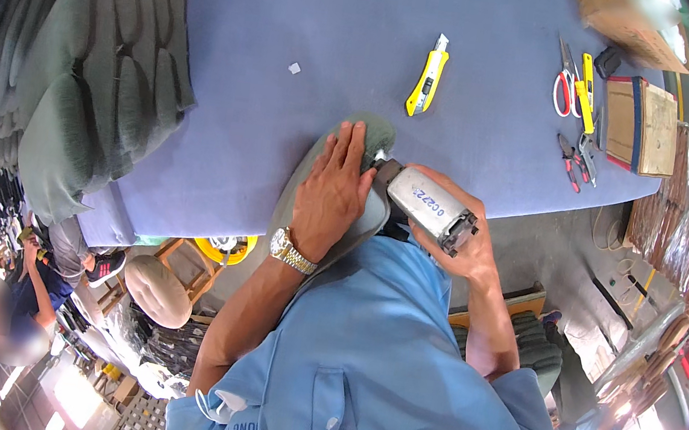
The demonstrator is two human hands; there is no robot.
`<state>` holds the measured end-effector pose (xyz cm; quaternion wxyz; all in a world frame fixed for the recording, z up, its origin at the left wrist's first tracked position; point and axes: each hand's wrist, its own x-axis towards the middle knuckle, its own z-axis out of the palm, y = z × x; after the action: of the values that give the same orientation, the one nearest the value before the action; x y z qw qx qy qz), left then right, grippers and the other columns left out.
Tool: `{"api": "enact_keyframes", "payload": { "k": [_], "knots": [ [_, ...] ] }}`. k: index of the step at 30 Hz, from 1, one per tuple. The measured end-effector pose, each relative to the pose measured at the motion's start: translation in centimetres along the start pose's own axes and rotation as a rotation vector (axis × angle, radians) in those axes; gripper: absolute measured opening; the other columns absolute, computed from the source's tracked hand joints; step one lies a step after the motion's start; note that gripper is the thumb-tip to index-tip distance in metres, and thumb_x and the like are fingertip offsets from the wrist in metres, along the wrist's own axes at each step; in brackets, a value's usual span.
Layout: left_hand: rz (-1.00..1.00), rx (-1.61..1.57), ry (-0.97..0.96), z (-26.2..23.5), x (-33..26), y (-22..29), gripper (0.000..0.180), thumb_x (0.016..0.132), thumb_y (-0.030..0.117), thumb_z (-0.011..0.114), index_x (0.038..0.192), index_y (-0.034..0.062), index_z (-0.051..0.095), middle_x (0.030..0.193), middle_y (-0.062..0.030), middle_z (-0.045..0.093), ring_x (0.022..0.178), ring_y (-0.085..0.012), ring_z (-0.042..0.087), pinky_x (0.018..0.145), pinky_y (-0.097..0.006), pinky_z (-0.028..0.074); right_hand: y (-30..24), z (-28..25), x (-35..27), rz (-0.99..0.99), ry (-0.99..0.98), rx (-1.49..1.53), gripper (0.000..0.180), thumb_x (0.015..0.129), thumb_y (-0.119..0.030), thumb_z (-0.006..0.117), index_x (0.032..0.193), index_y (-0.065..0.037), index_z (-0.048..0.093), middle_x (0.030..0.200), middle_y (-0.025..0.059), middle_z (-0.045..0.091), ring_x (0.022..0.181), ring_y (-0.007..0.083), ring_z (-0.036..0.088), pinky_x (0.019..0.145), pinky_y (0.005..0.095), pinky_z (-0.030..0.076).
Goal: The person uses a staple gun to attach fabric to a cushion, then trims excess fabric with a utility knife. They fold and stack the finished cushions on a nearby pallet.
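Left hand [332,192] pressed flat, fingers spread, on grey-green cushion [339,189] at table [299,20] edge. Right hand [462,238] clenched around silver power tool [427,204], at three o'clock of the cushion, nose touching it.

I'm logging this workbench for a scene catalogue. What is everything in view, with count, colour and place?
Work table: one, blue-purple top, centre.
Padded cover piece: one, grey-green, at the near table edge under the left hand.
Handheld power tool: one, silver-grey, at the cover's right edge.
Utility knife: one, yellow, mid table.
Scissors: one, red handles, right of the table.
Pliers: at least one pair, red and black handles, below the scissors.
Stacked cushions: many, grey-green, left end of the table.
Cardboard box: one, brown, far right corner.
Stool: one, beige seat, floor at left.
Left hand: flat on the cover, metal wristwatch.
Right hand: gripping the tool.
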<state>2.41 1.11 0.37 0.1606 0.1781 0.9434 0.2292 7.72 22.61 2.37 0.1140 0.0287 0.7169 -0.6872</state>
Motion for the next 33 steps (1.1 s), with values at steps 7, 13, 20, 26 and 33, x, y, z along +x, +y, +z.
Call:
{"api": "enact_keyframes", "payload": {
  "k": [7,13,20,26,33],
  "knots": [
    [-0.017,-0.004,-0.048,-0.3,0.1,-0.2,0.076,0.094,0.015,0.063,0.16,0.0049,0.026,0.161,-0.0218,0.037,0.142,-0.0439,0.045,0.112,-0.049,0.047,0.9,0.5,0.9,-0.154,-0.027,-0.185,0.073,0.068,-0.009,0.082,0.137,0.001,0.062,0.132,0.0212,0.068,0.12,0.0353,0.067,0.102,0.041,0.052],
    [-0.044,-0.048,-0.105,-0.5,0.5,-0.4,0.08,0.092,0.013,0.063,0.161,0.0052,0.024,0.162,-0.0216,0.035,0.146,-0.0432,0.041,0.114,-0.054,0.043,-0.5,0.7,1.5,-0.077,-0.066,-0.226,0.073,0.069,-0.011,0.082,0.137,0.001,0.061,0.13,0.0204,0.068,0.115,0.0352,0.069,0.098,0.0411,0.054],
    [-0.057,-0.133,-0.221,-1.4,1.1,-0.4,0.084,0.091,0.014,0.065,0.162,0.0054,0.022,0.167,-0.021,0.026,0.152,-0.0437,0.029,0.118,-0.062,0.034,-0.9,-0.1,2.7,0.095,-0.186,-0.218,0.073,0.072,-0.012,0.082,0.14,-0.003,0.058,0.132,0.0184,0.067,0.115,0.0328,0.069,0.098,0.0384,0.053],
    [-0.086,-0.165,-0.19,-0.9,1.2,-0.3,0.094,0.082,0.004,0.066,0.164,0.007,0.019,0.168,-0.0195,0.024,0.154,-0.0419,0.026,0.118,-0.061,0.033,-1.3,0.3,3.3,0.183,-0.21,-0.2,0.075,0.072,-0.01,0.081,0.142,-0.004,0.057,0.133,0.0164,0.066,0.119,0.0298,0.067,0.102,0.0366,0.051],
    [0.008,-0.511,-0.245,-1.7,1.5,-2.5,0.092,0.092,0.021,0.068,0.165,0.0079,0.015,0.17,-0.0195,0.021,0.157,-0.0347,0.021,0.124,-0.051,0.027,0.9,0.8,2.4,0.024,-0.149,-0.172,0.075,0.07,-0.003,0.077,0.143,-0.005,0.057,0.133,0.0154,0.065,0.12,0.0296,0.066,0.103,0.0343,0.05]
  ]
}}
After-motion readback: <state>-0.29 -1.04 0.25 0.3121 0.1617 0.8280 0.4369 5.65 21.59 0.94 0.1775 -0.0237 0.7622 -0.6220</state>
